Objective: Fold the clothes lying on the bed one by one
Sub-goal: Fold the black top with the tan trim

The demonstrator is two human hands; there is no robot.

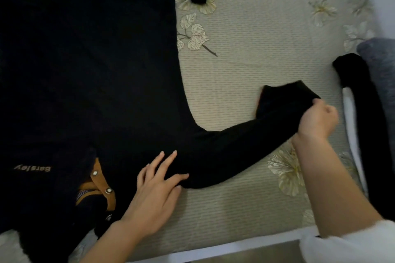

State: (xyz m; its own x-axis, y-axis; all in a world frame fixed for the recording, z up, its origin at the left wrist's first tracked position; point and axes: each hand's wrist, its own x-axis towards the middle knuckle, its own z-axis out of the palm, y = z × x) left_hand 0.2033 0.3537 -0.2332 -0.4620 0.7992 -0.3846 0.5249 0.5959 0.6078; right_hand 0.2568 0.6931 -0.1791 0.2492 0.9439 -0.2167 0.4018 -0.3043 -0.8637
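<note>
text: "Barsley" | showing upside down in tan letters | sitting on black sweater [85, 74] chest, near collar

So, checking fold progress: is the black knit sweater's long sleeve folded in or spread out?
Spread out: the sleeve stretches sideways across the floral bedcover; right hand grips its cuff, left hand presses its shoulder.
</note>
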